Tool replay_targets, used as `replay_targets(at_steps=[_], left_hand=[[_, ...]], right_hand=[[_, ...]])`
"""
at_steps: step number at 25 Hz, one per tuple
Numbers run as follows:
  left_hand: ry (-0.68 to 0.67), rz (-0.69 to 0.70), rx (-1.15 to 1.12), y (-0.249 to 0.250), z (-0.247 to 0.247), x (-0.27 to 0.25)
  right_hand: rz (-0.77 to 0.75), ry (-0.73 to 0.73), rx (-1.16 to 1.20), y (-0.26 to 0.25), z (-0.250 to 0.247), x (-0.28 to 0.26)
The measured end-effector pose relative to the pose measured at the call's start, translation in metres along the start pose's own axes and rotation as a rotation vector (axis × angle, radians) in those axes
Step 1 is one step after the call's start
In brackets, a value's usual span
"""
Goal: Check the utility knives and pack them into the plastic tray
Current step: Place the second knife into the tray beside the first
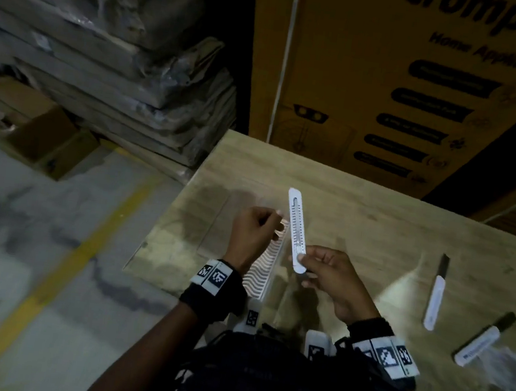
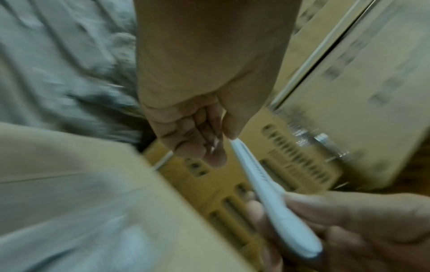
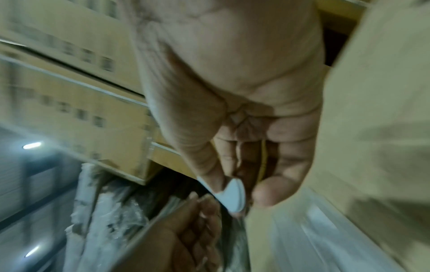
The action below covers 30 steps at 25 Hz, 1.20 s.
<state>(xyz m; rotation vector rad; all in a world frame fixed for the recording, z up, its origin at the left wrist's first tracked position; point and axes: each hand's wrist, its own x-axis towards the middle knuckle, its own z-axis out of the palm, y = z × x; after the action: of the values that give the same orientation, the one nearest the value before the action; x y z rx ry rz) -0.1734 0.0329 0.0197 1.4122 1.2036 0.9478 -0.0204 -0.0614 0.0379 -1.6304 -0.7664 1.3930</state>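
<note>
The right hand's fingers (image 1: 314, 257) and thumb pinch the near end of a white knife (image 1: 296, 229), its slotted body raised off the tabletop (image 1: 361, 214) and pointing away toward the far edge. The left hand (image 1: 254, 230) hangs just beside the knife with fingers curled; whether they touch it or hold anything cannot be told. A clear ribbed tray (image 1: 266, 261) lies on the tabletop under both hands, near the left edge, while two more knives (image 1: 435, 293) (image 1: 482, 341) with dark blades out lie well apart toward the right edge.
</note>
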Motion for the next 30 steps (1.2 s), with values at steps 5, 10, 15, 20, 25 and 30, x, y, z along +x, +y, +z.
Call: replay_targets(at_steps=[5,10,15,20,25,30], left_hand=[[-0.001,-0.160,0.304,-0.079,-0.021,-0.005],[0.059,-0.237,0.463,-0.117,-0.037,-0.013],[-0.003,-0.234,0.474,-0.138,-0.049,-0.018],[-0.045,-0.227,0.532,-0.148,-0.051,-0.019],[-0.057,-0.255,0.581,-0.148,-0.051,-0.022],[-0.028,-0.212,0.612,-0.140,-0.046,-0.019]], right_hand=[[0.149,0.140,-0.179,0.058,0.023,0.043],[0.219,0.180,-0.307,0.072,0.054,0.076],[0.155,0.152,-0.689,0.082,0.087,0.088],[0.115,0.073,-0.934,0.091,0.108,0.090],[0.119,-0.042,-0.983,0.093,0.108,0.094],[0.147,0.087,-0.714,0.096,0.098,0.098]])
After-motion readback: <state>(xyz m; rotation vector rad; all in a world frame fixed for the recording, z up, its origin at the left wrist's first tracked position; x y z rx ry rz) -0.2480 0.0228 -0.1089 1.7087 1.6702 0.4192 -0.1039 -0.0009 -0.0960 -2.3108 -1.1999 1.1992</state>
